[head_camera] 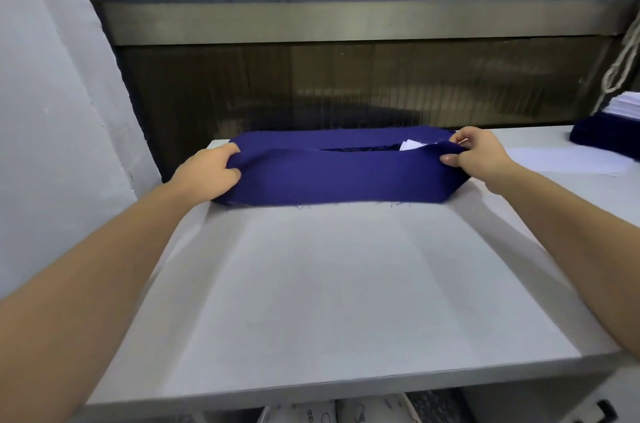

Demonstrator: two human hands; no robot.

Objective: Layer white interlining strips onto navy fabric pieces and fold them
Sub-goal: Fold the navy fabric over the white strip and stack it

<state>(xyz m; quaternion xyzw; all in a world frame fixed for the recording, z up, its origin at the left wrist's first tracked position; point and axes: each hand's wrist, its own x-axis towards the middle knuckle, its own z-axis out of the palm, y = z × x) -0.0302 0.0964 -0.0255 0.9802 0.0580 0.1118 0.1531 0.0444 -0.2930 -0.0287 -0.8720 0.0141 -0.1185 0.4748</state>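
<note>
Both hands gripped the navy fabric (339,177) on the table (346,284): left hand (211,173) at one end, right hand (478,156) pinching the other, a white strip (410,145) peeking out.

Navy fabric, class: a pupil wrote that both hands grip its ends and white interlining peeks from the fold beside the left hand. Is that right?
No. The head view shows the white interlining peeking from the fold beside the right hand, not the left hand. Both hands do grip the ends of the navy fabric.
</note>
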